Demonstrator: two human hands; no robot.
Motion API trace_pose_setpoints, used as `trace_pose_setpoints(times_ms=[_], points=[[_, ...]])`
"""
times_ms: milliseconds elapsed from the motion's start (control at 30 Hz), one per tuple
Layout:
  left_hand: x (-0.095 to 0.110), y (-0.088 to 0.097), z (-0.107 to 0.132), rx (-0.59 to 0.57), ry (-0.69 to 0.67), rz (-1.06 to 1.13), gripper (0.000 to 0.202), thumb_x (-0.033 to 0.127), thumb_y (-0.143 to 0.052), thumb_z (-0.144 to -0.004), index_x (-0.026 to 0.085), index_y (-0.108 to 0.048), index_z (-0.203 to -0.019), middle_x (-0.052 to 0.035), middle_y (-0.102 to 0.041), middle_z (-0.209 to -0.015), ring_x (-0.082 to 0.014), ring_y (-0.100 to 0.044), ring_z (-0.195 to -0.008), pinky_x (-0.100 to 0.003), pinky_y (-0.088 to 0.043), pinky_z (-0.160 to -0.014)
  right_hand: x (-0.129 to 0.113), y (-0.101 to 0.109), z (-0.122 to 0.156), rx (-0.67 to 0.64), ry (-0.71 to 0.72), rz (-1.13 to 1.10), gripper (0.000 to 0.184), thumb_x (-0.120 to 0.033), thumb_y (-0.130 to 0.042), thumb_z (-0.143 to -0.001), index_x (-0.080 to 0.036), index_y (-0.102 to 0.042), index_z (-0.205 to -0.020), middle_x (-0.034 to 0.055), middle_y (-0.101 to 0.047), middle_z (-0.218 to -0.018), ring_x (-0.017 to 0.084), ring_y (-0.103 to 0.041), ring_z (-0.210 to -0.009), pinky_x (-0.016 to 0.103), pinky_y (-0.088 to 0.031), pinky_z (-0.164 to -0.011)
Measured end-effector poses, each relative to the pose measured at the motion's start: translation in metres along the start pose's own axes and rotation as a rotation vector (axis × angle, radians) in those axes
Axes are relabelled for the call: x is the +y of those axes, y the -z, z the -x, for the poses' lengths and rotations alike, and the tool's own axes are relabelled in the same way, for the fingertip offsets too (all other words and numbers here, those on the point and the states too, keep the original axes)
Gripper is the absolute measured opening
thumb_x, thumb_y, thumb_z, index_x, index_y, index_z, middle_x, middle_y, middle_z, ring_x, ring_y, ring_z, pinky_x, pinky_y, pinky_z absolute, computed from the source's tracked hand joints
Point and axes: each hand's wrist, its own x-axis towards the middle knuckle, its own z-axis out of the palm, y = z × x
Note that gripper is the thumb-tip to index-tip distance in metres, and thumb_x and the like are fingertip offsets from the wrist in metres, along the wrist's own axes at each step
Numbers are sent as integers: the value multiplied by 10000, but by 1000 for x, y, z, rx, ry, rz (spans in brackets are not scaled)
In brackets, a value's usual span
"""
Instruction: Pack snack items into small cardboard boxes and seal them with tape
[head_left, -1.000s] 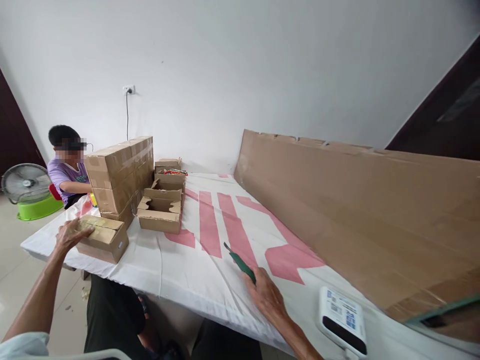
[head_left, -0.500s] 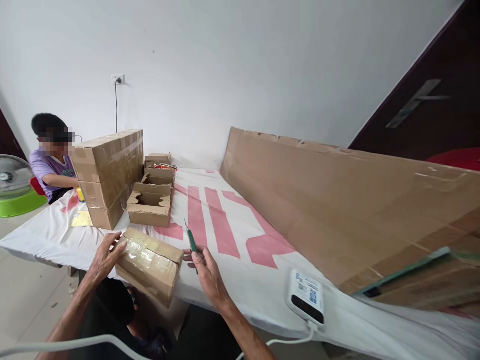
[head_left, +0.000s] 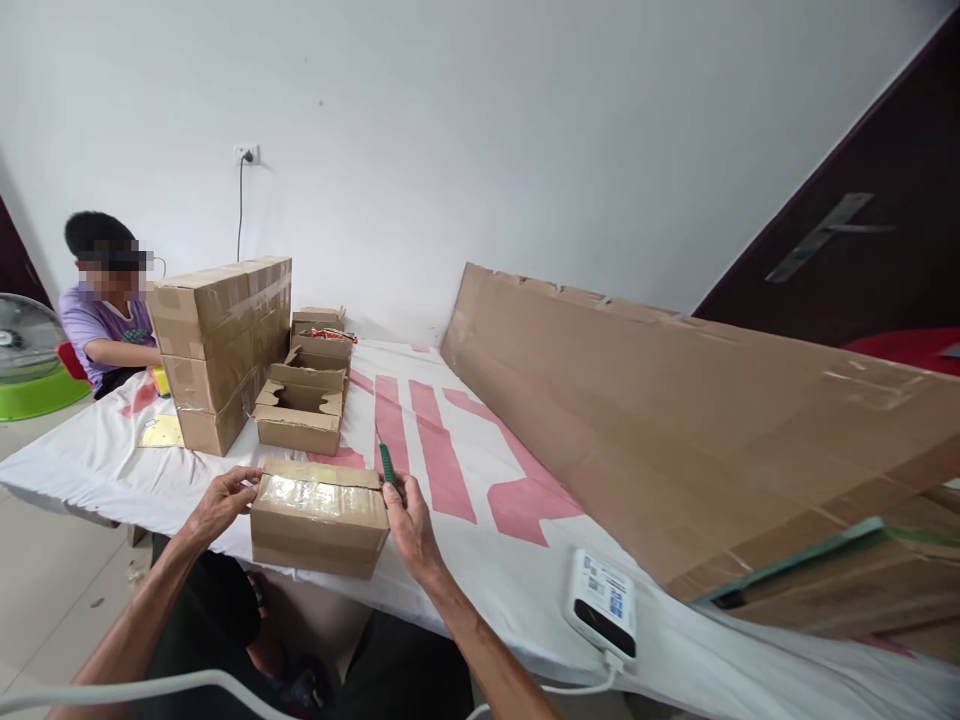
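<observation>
A taped cardboard box (head_left: 322,525) lies at the front edge of the cloth-covered table, a strip of clear shiny tape along its top. My left hand (head_left: 225,500) grips the box's left end, fingers at its upper corner. In my right hand (head_left: 407,515) is a green-handled utility knife (head_left: 386,464), its thin blade pointing up and away from me. That hand is also against the right end of the box. Just beyond stands an open cardboard box (head_left: 298,433) with raised flaps.
Stacked taped boxes (head_left: 217,345) stand at the left, near a seated person (head_left: 112,310). A large cardboard sheet (head_left: 660,400) leans along the right side. A white device (head_left: 604,600) with a cable lies at the front right. A fan (head_left: 30,350) is far left.
The taped box has turned so its long side faces me more squarely and sits higher on the table edge. My right hand has come against its right end, still holding the knife.
</observation>
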Motion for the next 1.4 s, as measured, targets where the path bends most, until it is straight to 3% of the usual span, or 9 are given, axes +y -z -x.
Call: trace_pose_setpoints(times_ms=[100,167,300,500,633,800,900,1233,1400], points=[[0,-2,-6,-38,-27,-39,528,528,-794,-727,172,-792,-1117,-54,-755,-872,-221,-686,-800,-335,-565,-723,2,2,2,12,14,51,462,-657,-520,-967,-248,-609,-1163,108,-759,-1106,308,-688,-1051,457,-562,-941],[4,-3,-8,-62,-48,-55,495,475,-803,-716,182,-802,-1115,-87,-780,-1001,-250,-715,-897,-343,-583,-754,2,3,2,20,13,59,461,-648,-507,-970,-243,-597,-1171,108,-752,-1107,308,-683,-1047,457,-554,-945],[17,-8,-13,-114,-132,-43,406,404,-827,-695,220,-843,-1057,-128,-720,-1388,-345,-691,-1229,-435,-600,-981,3,3,-1,36,44,73,448,-643,-492,-979,-247,-589,-1167,114,-748,-1142,306,-675,-1076,450,-543,-956],[25,-16,-8,-171,-206,-26,415,407,-837,-778,246,-850,-1160,-112,-751,-1371,-362,-645,-1341,-502,-498,-1183,-4,16,-8,-25,99,175,448,-626,-469,-994,-244,-609,-1181,89,-753,-1062,296,-683,-996,423,-550,-871],[21,-16,7,-178,-229,22,423,341,-820,-815,270,-834,-1231,-114,-651,-1513,-367,-594,-1401,-465,-594,-1073,-43,35,-15,-87,266,283,410,-556,-448,-1016,-231,-671,-1131,85,-733,-1018,279,-673,-950,402,-536,-856],[14,-14,14,-176,-204,50,517,247,-803,-753,264,-821,-1270,-117,-566,-1591,-393,-551,-1432,-364,-670,-854,-107,32,-17,-549,382,282,335,-447,-499,-1049,-231,-754,-1070,53,-759,-978,237,-700,-924,348,-520,-836],[8,-14,12,-158,-201,45,505,273,-821,-751,263,-827,-1256,-118,-543,-1607,-401,-538,-1445,-347,-663,-844,-129,20,-17,-685,408,299,283,-398,-543,-1034,-237,-775,-1058,30,-781,-955,217,-703,-881,331,-510,-808],[-6,-15,12,-103,-228,-36,525,347,-846,-766,260,-811,-1282,-134,-622,-1525,-377,-604,-1372,-337,-630,-867,-144,3,-30,-757,518,406,253,-338,-569,-1021,-241,-803,-1017,38,-805,-949,209,-721,-859,340,-532,-831],[-7,-13,11,-123,-180,-44,542,328,-829,-751,276,-801,-1289,-113,-539,-1620,-373,-563,-1419,-330,-590,-886,-156,-1,-31,-798,526,549,262,-275,-546,-1031,-217,-801,-1055,68,-812,-1036,212,-728,-937,341,-526,-878]])
